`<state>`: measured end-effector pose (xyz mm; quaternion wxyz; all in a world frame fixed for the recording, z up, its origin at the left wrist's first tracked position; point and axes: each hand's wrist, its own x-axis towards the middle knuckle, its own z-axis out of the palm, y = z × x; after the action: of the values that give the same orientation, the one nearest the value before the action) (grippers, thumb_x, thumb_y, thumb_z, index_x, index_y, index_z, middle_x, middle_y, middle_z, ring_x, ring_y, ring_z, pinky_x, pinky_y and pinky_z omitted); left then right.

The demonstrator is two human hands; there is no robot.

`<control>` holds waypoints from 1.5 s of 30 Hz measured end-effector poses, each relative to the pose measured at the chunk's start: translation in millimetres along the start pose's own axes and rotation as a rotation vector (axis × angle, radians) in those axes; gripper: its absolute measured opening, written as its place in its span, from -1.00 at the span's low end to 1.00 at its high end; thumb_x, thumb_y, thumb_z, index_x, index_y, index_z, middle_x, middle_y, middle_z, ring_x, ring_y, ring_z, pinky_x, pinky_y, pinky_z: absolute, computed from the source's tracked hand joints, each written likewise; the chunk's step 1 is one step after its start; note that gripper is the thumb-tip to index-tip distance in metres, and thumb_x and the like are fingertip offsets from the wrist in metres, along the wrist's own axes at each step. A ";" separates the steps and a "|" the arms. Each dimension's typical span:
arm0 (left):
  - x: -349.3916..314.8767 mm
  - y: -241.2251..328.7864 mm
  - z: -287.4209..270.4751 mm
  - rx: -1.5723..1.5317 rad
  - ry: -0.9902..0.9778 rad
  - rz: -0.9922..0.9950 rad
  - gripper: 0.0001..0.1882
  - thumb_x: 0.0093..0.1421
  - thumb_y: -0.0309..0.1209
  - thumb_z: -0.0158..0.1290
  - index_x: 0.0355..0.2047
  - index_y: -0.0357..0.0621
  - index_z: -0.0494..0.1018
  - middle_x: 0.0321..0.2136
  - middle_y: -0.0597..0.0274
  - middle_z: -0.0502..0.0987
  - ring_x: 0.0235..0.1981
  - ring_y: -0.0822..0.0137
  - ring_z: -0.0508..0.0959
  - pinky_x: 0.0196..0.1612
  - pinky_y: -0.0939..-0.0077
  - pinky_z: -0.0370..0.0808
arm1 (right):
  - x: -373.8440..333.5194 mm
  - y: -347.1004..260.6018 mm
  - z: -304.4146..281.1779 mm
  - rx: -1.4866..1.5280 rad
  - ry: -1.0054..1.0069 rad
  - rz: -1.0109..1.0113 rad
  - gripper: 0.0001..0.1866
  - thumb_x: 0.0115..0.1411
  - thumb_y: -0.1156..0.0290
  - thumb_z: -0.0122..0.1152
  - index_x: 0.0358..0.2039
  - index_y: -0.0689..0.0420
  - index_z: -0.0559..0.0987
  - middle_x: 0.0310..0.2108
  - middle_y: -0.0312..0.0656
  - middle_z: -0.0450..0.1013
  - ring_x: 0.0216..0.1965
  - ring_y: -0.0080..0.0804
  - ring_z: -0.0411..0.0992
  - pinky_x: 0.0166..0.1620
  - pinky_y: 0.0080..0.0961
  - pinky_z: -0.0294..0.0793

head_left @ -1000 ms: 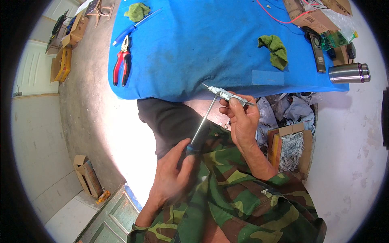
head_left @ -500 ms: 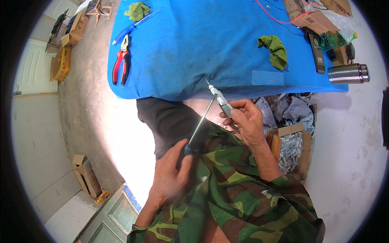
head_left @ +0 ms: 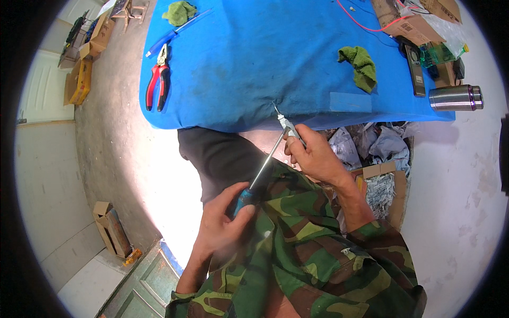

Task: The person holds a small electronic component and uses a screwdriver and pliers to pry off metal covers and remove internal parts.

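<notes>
My left hand (head_left: 225,218) is closed round the blue handle of a screwdriver (head_left: 266,164), over my lap. The screwdriver's metal shaft slants up and to the right, its end meeting a slim grey-white piece with a thin pointed tip (head_left: 283,122). That piece is pinched between the thumb and fingers of my right hand (head_left: 315,155), which hides its lower part. Its thin tip points up and left, over the near edge of the blue-covered table (head_left: 238,69). Whether the screwdriver's end touches the piece or only overlaps it, I cannot tell.
Red-and-black pliers (head_left: 158,79), a blue-handled screwdriver (head_left: 167,40) and a green cloth (head_left: 179,13) lie at the table's left. Another green cloth (head_left: 359,69) and a steel flask (head_left: 456,98) are on the right. Below stands a cardboard box of scraps (head_left: 380,196).
My right hand has shifted up and left along the grey-white piece, covering more of it. My left thumb has moved right and down, showing more of the screwdriver's blue handle.
</notes>
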<state>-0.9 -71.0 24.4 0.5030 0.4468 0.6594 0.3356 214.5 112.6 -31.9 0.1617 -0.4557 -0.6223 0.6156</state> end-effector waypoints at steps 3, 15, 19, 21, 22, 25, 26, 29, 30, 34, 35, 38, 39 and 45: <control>-1.5 -15.2 -2.5 -0.340 -0.077 -0.108 -0.48 0.33 -0.33 0.22 0.25 -0.25 0.43 -0.20 0.10 0.64 -0.31 0.30 0.66 -0.20 0.48 0.57 | 0.4 5.9 3.7 -0.034 0.018 -0.030 -0.79 0.44 0.40 0.01 -0.12 0.31 0.51 -0.43 -0.21 0.49 -0.49 -0.57 0.46 -0.40 -0.55 0.46; -2.4 -17.7 -14.9 -0.719 -0.246 -0.296 -0.43 0.38 -0.19 0.18 0.29 -0.25 0.41 -0.34 0.09 0.62 -0.60 0.44 0.52 -0.58 0.60 0.41 | -6.0 -4.9 7.4 -0.060 0.005 -0.179 -0.82 0.48 0.39 0.03 -0.12 0.26 0.44 -0.42 -0.25 0.46 -0.45 -0.55 0.45 -0.35 -0.50 0.49; -3.0 -20.3 -14.3 -0.654 -0.233 -0.278 -0.40 0.37 -0.17 0.20 0.30 -0.26 0.42 -0.35 0.12 0.62 -0.60 0.45 0.51 -0.59 0.59 0.41 | -6.8 -4.4 11.9 0.045 -0.043 -0.058 -0.81 0.51 0.37 0.01 -0.08 0.26 0.41 -0.41 -0.23 0.50 -0.41 -0.49 0.49 -0.28 -0.46 0.53; -3.9 -20.3 -14.7 -0.648 -0.232 -0.273 -0.41 0.37 -0.18 0.20 0.29 -0.26 0.43 -0.35 0.13 0.62 -0.60 0.45 0.52 -0.58 0.60 0.41 | -7.9 -5.9 13.6 0.030 -0.050 -0.050 -0.80 0.50 0.35 0.01 -0.07 0.26 0.40 -0.42 -0.11 0.53 -0.38 -0.30 0.56 -0.27 -0.33 0.54; -4.2 -19.9 -15.9 -0.653 -0.234 -0.269 -0.43 0.38 -0.19 0.19 0.28 -0.26 0.44 -0.35 0.14 0.62 -0.59 0.45 0.52 -0.56 0.60 0.41 | -8.1 -5.5 14.2 0.009 -0.048 -0.077 -0.78 0.48 0.34 0.02 -0.07 0.26 0.39 -0.43 0.00 0.56 -0.36 -0.13 0.60 -0.26 -0.21 0.54; -5.7 -15.1 -15.8 -0.524 -0.178 -0.238 -0.49 0.39 -0.26 0.17 0.26 -0.28 0.47 -0.35 0.19 0.62 -0.58 0.46 0.52 -0.51 0.62 0.42 | -7.8 0.0 16.2 -0.090 -0.020 -0.135 -0.76 0.45 0.34 0.04 -0.06 0.27 0.36 -0.42 0.19 0.57 -0.32 0.19 0.61 -0.26 0.01 0.50; -6.4 -13.5 -15.3 -0.457 -0.148 -0.224 -0.51 0.40 -0.28 0.16 0.25 -0.28 0.48 -0.35 0.21 0.63 -0.57 0.47 0.52 -0.49 0.63 0.42 | -7.4 1.9 16.9 -0.130 -0.009 -0.150 -0.76 0.45 0.35 0.05 -0.05 0.27 0.36 -0.42 0.22 0.56 -0.31 0.27 0.59 -0.27 0.06 0.48; -5.1 -10.9 -15.6 -0.140 -0.093 0.028 -0.53 0.37 -0.38 0.16 0.25 -0.27 0.49 -0.36 0.19 0.62 -0.54 0.41 0.53 -0.44 0.56 0.44 | -7.6 2.7 17.7 -0.201 0.028 -0.165 -0.75 0.43 0.37 0.09 -0.03 0.27 0.35 -0.40 0.31 0.53 -0.27 0.45 0.50 -0.25 0.19 0.39; -4.4 -10.6 -15.3 -0.028 -0.055 0.118 -0.53 0.35 -0.41 0.17 0.25 -0.26 0.49 -0.36 0.18 0.62 -0.53 0.38 0.53 -0.43 0.53 0.45 | -7.9 2.0 18.5 -0.216 0.046 -0.172 -0.74 0.42 0.38 0.10 -0.03 0.27 0.34 -0.40 0.31 0.53 -0.26 0.46 0.50 -0.25 0.21 0.39; -7.5 6.1 -13.3 0.348 0.026 0.191 -0.51 0.27 -0.50 0.22 0.22 -0.23 0.52 -0.34 0.04 0.64 -0.44 0.25 0.60 -0.33 0.44 0.52 | -8.4 -6.7 19.0 -0.332 0.108 -0.223 -0.73 0.39 0.42 0.15 -0.02 0.26 0.35 -0.41 0.32 0.52 -0.27 0.48 0.49 -0.26 0.25 0.37; -9.7 14.3 -14.1 0.419 0.011 0.123 -0.51 0.25 -0.51 0.23 0.21 -0.22 0.53 -0.32 0.00 0.65 -0.40 0.21 0.63 -0.29 0.43 0.54 | -8.8 -8.2 18.3 -0.375 0.122 -0.242 -0.73 0.38 0.42 0.16 -0.02 0.26 0.35 -0.41 0.32 0.52 -0.27 0.49 0.49 -0.26 0.25 0.37; -10.9 21.4 -13.6 0.384 0.008 0.099 -0.51 0.24 -0.54 0.24 0.20 -0.23 0.54 -0.32 -0.03 0.65 -0.39 0.19 0.64 -0.26 0.45 0.55 | -10.4 -4.3 18.5 -0.322 0.145 -0.205 -0.75 0.37 0.43 0.18 -0.05 0.25 0.37 -0.43 0.30 0.52 -0.29 0.46 0.50 -0.28 0.22 0.38; -10.6 19.4 -12.8 0.344 0.025 0.131 -0.52 0.25 -0.51 0.24 0.20 -0.20 0.53 -0.33 -0.01 0.64 -0.39 0.18 0.64 -0.26 0.42 0.55 | -10.4 -5.0 18.5 -0.324 0.158 -0.214 -0.78 0.37 0.46 0.18 -0.06 0.26 0.39 -0.43 0.22 0.53 -0.32 0.31 0.54 -0.29 0.09 0.43; -8.0 3.9 -22.0 -0.141 -0.129 0.002 -0.55 0.36 -0.38 0.17 0.23 -0.23 0.50 -0.37 0.22 0.63 -0.44 0.44 0.59 -0.34 0.49 0.51 | -9.1 -4.2 15.3 -0.222 0.147 -0.278 -0.85 0.36 0.54 0.18 -0.09 0.25 0.46 -0.40 -0.02 0.59 -0.36 -0.12 0.65 -0.29 -0.24 0.57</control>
<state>-20.3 -76.8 36.6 0.5742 0.4315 0.6000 0.3522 206.1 96.9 -27.6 0.2389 -0.4241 -0.7300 0.4798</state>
